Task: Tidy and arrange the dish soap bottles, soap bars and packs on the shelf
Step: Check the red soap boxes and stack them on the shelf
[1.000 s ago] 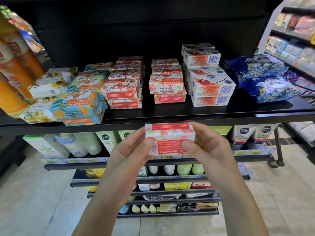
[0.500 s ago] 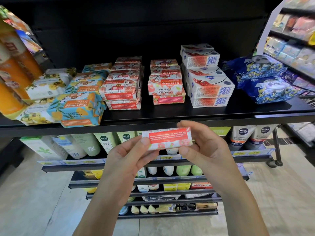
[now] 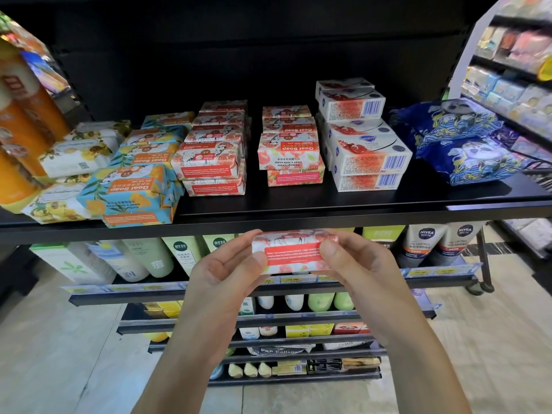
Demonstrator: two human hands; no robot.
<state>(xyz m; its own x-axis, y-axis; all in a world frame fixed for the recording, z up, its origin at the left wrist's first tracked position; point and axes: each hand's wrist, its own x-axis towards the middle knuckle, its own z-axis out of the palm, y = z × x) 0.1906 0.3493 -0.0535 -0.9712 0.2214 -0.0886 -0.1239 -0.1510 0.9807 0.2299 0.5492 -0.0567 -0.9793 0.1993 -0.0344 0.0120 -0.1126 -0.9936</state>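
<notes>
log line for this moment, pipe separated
soap bar: held, not shelved | left hand: grips its left end | right hand: grips its right end | place: below shelf front edge

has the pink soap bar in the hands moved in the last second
Yes: the pink soap bar has dropped slightly, from overlapping the top shelf's front edge to just below it, and turned to show a narrower side.

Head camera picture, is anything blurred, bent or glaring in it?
Head view: wide-angle distortion bends the side rack at right; orange bottles at left look smeared; soap bar in left hand and right hand is fairly sharp; no strong glare.
</notes>
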